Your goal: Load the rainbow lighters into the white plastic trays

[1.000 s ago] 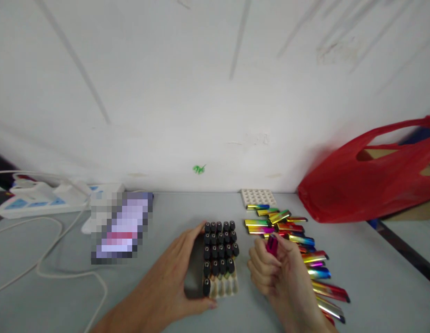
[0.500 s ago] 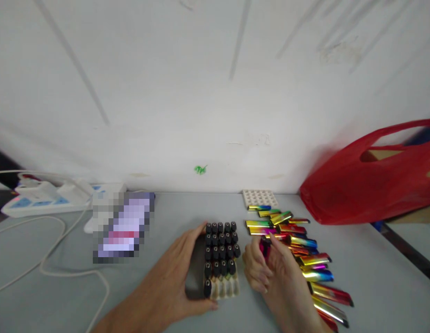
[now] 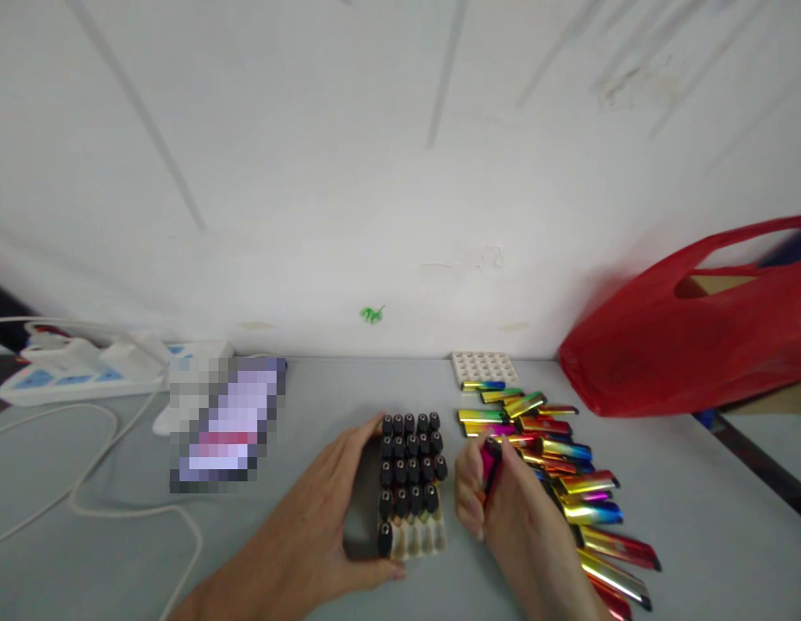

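My left hand [image 3: 322, 509] cups the left side of a cream tray [image 3: 418, 536] that stands on the grey table and holds several black-capped pieces [image 3: 409, 466] upright in rows. Its thumb lies at the tray's near corner. My right hand [image 3: 497, 504] is closed around a shiny pink device [image 3: 489, 461] just right of the tray, held about upright. Beside and behind that hand lies a row of several shiny rainbow-coloured devices [image 3: 568, 479].
An empty cream grid tray [image 3: 483, 367] sits at the wall behind the devices. A red plastic bag [image 3: 691, 345] fills the right rear. A white power strip [image 3: 83, 371] with cables [image 3: 103, 504] and a blurred flat object [image 3: 225, 424] lie on the left.
My right hand has moved a little left toward the tray with the pink device and turned it more upright. My left hand has stayed on the tray.
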Motion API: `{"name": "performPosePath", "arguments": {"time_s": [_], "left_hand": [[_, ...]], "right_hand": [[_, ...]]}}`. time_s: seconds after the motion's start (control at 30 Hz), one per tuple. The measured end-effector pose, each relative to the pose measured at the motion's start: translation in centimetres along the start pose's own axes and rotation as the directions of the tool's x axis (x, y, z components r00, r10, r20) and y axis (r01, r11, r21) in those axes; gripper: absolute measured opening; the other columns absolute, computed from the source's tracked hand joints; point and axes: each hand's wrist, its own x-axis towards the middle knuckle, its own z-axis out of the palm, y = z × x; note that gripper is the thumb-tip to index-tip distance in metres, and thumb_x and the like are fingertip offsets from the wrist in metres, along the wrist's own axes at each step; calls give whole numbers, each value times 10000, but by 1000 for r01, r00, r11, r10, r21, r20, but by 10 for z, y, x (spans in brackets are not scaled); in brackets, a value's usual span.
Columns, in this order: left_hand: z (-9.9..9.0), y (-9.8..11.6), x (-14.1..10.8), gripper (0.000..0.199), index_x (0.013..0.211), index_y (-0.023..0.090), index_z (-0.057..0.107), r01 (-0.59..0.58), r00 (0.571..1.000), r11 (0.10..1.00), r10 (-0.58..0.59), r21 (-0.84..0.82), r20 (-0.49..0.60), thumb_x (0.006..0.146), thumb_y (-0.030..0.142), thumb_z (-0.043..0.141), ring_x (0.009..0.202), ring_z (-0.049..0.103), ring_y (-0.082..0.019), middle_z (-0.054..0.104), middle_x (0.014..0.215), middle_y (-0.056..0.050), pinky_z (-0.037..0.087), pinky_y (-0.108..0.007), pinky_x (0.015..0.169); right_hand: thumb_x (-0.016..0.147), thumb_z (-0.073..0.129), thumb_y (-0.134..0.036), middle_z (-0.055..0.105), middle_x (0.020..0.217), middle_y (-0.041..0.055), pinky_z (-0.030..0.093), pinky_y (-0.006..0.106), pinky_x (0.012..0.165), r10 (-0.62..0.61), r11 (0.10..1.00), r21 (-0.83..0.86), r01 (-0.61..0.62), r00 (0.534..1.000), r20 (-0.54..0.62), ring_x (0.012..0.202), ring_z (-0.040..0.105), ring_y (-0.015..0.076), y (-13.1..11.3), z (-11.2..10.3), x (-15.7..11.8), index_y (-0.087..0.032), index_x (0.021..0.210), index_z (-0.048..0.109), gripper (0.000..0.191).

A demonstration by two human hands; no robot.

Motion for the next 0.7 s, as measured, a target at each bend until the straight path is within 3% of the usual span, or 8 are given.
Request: {"name": "performPosePath", "arguments": {"time_s": [0.03, 0.1, 0.27, 0.4, 0.5, 0.57, 0.63, 0.7], "left_hand": [[-1, 1, 0, 1630, 1881, 505, 63, 3, 1000, 1000, -3, -2, 6, 691, 370, 1169, 1727, 455, -551, 404, 1922, -153, 389, -823, 1402], [-2, 3, 1, 1611, 1876, 510, 60, 11, 1000, 1000, -11, -2, 18, 710, 356, 1160, 1729, 454, -545, 410, 1918, -152, 385, -828, 1400], [-6, 7, 4, 1591, 1870, 497, 69, 4, 1000, 1000, -4, 4, 26, 718, 339, 1153, 1726, 457, -552, 418, 1907, -172, 375, -847, 1394], [-8, 9, 4, 1583, 1872, 501, 41, 2, 998, 1000, -3, 16, 55, 753, 326, 1146, 1737, 446, -543, 406, 1914, -183, 387, -837, 1394], [-6, 6, 3, 1578, 1889, 481, 64, -14, 1000, 1000, 14, 6, 25, 743, 326, 1138, 1725, 461, -551, 413, 1915, -175, 404, -815, 1397], [-4, 4, 3, 1592, 1894, 469, 78, -29, 1000, 1000, 29, -3, -1, 718, 333, 1141, 1718, 465, -563, 410, 1917, -173, 407, -813, 1397], [-4, 4, 3, 1605, 1891, 474, 69, -31, 1000, 1000, 31, -6, 4, 710, 334, 1148, 1719, 464, -564, 409, 1916, -176, 404, -814, 1398], [-5, 4, 4, 1613, 1881, 498, 48, -21, 999, 1000, 21, -6, 31, 720, 332, 1155, 1724, 459, -555, 413, 1912, -173, 394, -822, 1400]], "right_hand": [[986, 844, -784, 572, 819, 5, 470, 298, 673, -67, 995, -83, 64, 997, -32, 713, 470, 183, -3, 2, -3, -233, 858, 726, 578], [1023, 822, -755, 626, 938, 39, 500, 335, 841, -193, 955, -246, 163, 976, -103, 872, 530, 230, -6, 6, -8, -244, 902, 778, 527], [1077, 735, -779, 660, 908, 30, 434, 340, 809, -265, 863, -480, 160, 951, -159, 865, 549, 247, -6, 5, -18, -273, 986, 834, 523], [1130, 696, -717, 780, 1026, 50, 458, 369, 963, -342, 746, -630, 216, 936, -85, 1039, 672, 296, -8, 7, -23, -304, 1047, 874, 457], [1175, 649, -638, 783, 1028, 56, 473, 415, 1004, -380, 619, -733, 283, 924, 36, 1065, 672, 317, -12, 5, -25, -327, 1073, 885, 403], [1196, 642, -522, 772, 1004, 54, 488, 435, 968, -384, 496, -786, 369, 905, 183, 1031, 668, 316, -15, 0, -25, -337, 1126, 876, 307], [1180, 673, -371, 767, 985, 43, 493, 434, 914, -380, 358, -808, 469, 863, 333, 982, 666, 301, -17, -4, -24, -340, 1189, 845, 175], [1128, 719, -244, 760, 976, 30, 497, 430, 892, -387, 234, -803, 548, 811, 440, 946, 664, 286, -18, -8, -24, -335, 1235, 805, 165]]}}
